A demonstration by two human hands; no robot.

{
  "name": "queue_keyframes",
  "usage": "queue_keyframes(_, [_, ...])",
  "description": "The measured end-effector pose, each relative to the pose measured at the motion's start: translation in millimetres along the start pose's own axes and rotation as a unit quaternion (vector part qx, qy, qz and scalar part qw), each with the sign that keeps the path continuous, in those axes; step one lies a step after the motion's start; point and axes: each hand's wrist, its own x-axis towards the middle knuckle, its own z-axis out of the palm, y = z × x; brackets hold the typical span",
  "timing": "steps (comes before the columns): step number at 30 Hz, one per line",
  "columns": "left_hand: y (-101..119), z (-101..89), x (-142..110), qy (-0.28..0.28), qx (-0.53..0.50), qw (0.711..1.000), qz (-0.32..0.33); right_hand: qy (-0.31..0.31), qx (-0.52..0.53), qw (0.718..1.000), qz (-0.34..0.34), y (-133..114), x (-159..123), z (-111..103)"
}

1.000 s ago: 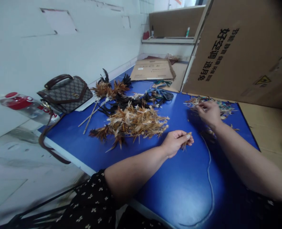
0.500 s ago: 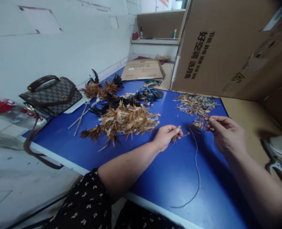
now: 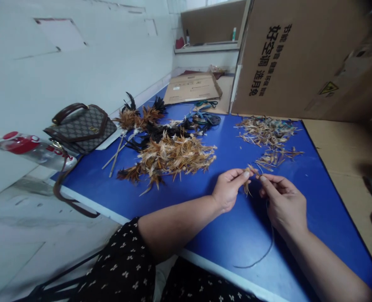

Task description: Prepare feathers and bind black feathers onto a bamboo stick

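My left hand (image 3: 228,188) pinches a small bunch of brown feathers (image 3: 248,181) just above the blue table (image 3: 236,235). My right hand (image 3: 282,199) meets it from the right, fingers pinched at the same bunch. A thin grey string (image 3: 261,256) trails from under my right hand toward the table's front edge. A big heap of brown and tan feathers (image 3: 176,155) lies left of my hands. A smaller loose pile of feathers (image 3: 267,134) lies beyond my right hand.
Dark feathers on sticks (image 3: 132,121) and a teal cord (image 3: 205,117) lie at the back. A patterned handbag (image 3: 81,128) and a plastic bottle (image 3: 32,149) sit at the left edge. A large cardboard box (image 3: 302,58) stands behind the table, and a flattened box (image 3: 192,88) lies beyond.
My right hand left the far feather pile and came back toward me, joining my left hand at the small bunch. The left hand stayed roughly in place, holding the bunch.
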Motion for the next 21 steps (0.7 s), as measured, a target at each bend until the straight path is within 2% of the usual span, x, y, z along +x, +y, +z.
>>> queue_keyframes(9, [9.7, -3.5, 4.6, -0.045, -0.029, 0.998, -0.021, -0.067, 0.008, 0.997, 0.029, 9.2, 0.8, -2.8])
queue_keyframes(15, [10.0, -3.0, 3.8, -0.049, -0.022, 0.998, -0.034, -0.103, 0.009, 0.993, 0.055, 13.3, -0.9, -3.0])
queue_keyframes(21, [10.7, -4.1, 3.4, -0.05, -0.022, 0.997, -0.049, -0.137, -0.018, 0.99, 0.042, 9.4, -3.7, -1.8])
